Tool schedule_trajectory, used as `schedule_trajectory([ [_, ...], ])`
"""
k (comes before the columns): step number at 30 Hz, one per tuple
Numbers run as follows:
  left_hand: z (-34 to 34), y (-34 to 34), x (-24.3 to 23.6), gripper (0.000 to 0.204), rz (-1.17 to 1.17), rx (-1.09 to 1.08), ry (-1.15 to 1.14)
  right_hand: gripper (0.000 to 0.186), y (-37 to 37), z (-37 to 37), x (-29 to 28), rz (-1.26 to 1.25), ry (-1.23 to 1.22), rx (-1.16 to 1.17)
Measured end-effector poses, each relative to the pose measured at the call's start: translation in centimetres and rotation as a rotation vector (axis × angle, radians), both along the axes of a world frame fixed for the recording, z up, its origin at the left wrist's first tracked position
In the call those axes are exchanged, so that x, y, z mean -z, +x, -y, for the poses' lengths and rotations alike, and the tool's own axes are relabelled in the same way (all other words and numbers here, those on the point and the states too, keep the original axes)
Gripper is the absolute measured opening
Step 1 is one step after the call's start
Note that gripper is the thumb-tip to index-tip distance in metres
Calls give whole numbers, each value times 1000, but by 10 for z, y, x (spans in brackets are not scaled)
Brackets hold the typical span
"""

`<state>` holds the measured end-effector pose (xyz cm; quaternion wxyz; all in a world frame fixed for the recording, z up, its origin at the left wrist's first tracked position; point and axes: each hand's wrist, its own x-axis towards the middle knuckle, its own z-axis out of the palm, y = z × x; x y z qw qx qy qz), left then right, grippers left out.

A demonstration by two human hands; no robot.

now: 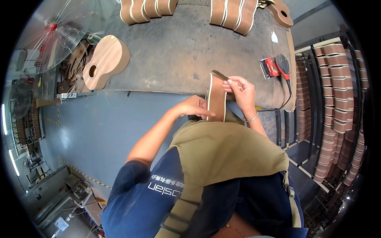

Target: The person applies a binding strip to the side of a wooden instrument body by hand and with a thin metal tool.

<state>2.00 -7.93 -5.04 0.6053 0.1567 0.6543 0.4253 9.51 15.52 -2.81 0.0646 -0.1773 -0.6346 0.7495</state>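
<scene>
A small guitar body (217, 99), ukulele-like, stands on edge between my apron and the front of the workbench, its brown side with pale edge strips turned up. My left hand (194, 107) grips its near left part, thumb and fingers across the brown side. In my right hand (242, 91), a thin dark flat blade (220, 75) is pinched between thumb and fingers. The blade slants across the far end of the brown side; whether it touches the wood I cannot tell. The body's lower end is hidden behind my apron (230, 146).
On the workbench (166, 59) lie a pale small guitar body (113, 55) at left, a red and black sander (274, 67) with its cord at right, and a small white bottle (274, 37). More bodies (234, 15) line the far side. A loaded rack (337, 87) stands right, a fan (53, 27) left.
</scene>
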Motion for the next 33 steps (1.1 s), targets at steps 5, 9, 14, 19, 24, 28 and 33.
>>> schedule_trajectory([
  [5,-15,-35,-6,39,-200,50,-83,15,-43,-36,3,58,433,40],
  [9,-25,-59,6,38,-714,-319,95,15,-68,-45,27,56,691,-75],
  [14,-43,-102,15,25,-812,-482,206,18,-91,-46,46,233,520,-358],
  [19,-44,-110,15,6,-513,-184,106,18,-93,-50,65,235,339,-487],
  [24,-37,-91,-52,6,-588,-142,129,18,-73,-44,-6,135,413,-507],
  [28,-42,-97,-40,8,-601,-176,64,17,-82,-48,16,67,470,-477],
  [33,-39,-92,-38,5,-696,-173,90,13,-71,-40,20,1,467,-433],
])
